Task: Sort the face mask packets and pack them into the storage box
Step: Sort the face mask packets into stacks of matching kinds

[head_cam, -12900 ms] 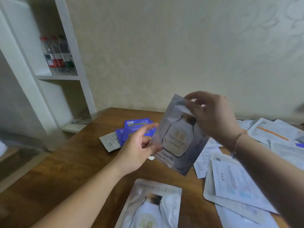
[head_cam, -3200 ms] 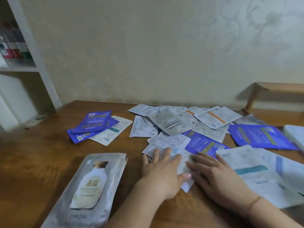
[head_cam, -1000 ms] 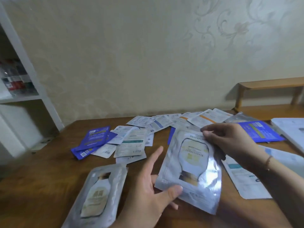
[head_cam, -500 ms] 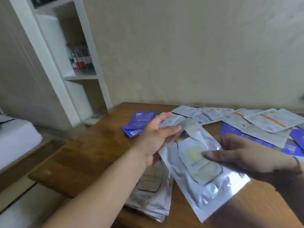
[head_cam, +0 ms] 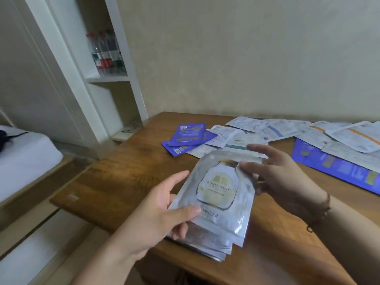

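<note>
Silver stack (head_cam: 207,241) sits at the near table (head_cam: 127,182) edge, several foil packets deep, edges fanned and not squared. Top packet (head_cam: 220,194), printed with a pale bottle, lies on it slightly offset. Left hand (head_cam: 162,214) pinches the packet's lower-left corner, thumb on top and fingers curled under. Right hand (head_cam: 281,182) touches the upper-right edge with spread, nearly straight fingers; looks like guiding, not gripping. Step in hand, as I read it: adding this silver one to its pile. To do it well: line up the bottom and left edges with the stack below before letting go, press flat with the right palm, then tap the whole pile square. Foil is slick, and the pile is close to the table edge, so a skewed drop could slide packets off; nudging the pile inward first would help. Further back: blue packets (head_cam: 189,136) lie in a small overlapped group, seemingly a second sorted pile. Beside them and to the right, white packets (head_cam: 257,130) lie scattered and overlapping, plus a big blue packet (head_cam: 337,167) partly under them. Those look unsorted. No storage box in view, so packing is some way off. Far left, a white shelf (head_cam: 107,79) holds bottles (head_cam: 104,52).
</note>
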A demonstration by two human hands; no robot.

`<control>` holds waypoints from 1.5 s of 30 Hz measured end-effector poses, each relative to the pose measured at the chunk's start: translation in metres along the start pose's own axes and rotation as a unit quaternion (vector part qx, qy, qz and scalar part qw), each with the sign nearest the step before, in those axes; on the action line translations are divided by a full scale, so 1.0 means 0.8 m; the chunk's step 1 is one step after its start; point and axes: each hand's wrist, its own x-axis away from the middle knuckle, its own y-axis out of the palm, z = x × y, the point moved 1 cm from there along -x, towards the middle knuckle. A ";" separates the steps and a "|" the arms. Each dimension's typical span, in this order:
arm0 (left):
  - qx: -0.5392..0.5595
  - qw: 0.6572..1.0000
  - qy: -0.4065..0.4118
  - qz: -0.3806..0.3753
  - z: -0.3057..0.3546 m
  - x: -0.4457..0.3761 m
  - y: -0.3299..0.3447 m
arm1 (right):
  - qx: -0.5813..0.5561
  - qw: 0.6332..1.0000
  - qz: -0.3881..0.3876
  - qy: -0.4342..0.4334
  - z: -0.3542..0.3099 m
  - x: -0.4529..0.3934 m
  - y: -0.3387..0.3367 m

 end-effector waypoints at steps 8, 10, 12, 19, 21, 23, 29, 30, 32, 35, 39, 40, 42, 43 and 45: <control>-0.265 0.963 -0.023 0.040 -0.035 0.021 -0.027 | 0.323 0.942 -0.001 -0.094 0.025 -0.025 0.032; -0.375 0.924 -0.021 0.075 -0.033 0.025 -0.023 | 0.404 0.908 0.005 -0.111 0.026 -0.029 0.034; -0.479 0.871 0.008 0.113 -0.035 0.033 -0.021 | 0.453 0.882 0.014 -0.133 0.029 -0.033 0.033; -0.419 0.900 0.105 0.060 -0.078 0.017 -0.004 | 0.367 0.918 -0.015 -0.147 0.048 -0.042 0.042; -0.413 0.900 0.127 0.060 -0.080 0.010 0.001 | 0.371 0.914 0.013 -0.160 0.057 -0.042 0.045; -0.405 0.899 0.151 0.071 -0.083 0.006 0.000 | 0.358 0.919 0.035 -0.164 0.062 -0.041 0.047; -0.406 0.898 0.160 0.054 -0.088 0.002 -0.008 | 0.354 0.916 0.070 -0.174 0.070 -0.031 0.045; -0.427 0.891 0.150 0.035 -0.086 0.002 -0.007 | 0.352 0.918 0.070 -0.168 0.070 -0.032 0.043; -0.451 0.880 0.148 0.021 -0.085 0.003 -0.006 | 0.341 0.924 0.072 -0.160 0.071 -0.033 0.040; -0.397 0.900 0.173 0.053 -0.091 0.001 -0.006 | 0.333 0.926 0.072 -0.160 0.073 -0.034 0.040; -0.354 0.918 0.165 0.065 -0.091 -0.004 -0.005 | 0.331 0.927 0.071 -0.162 0.074 -0.037 0.041; -0.356 0.919 0.159 0.062 -0.088 -0.003 -0.004 | 0.329 0.928 0.068 -0.159 0.073 -0.038 0.041; -0.366 0.920 0.131 0.045 -0.085 -0.003 -0.003 | 0.325 0.931 0.060 -0.155 0.073 -0.039 0.039; -0.376 0.919 0.114 0.032 -0.082 -0.003 -0.002 | 0.326 0.931 0.055 -0.155 0.073 -0.040 0.038; -0.438 0.895 0.086 0.001 -0.072 0.000 0.000 | 0.326 0.931 0.040 -0.157 0.070 -0.041 0.035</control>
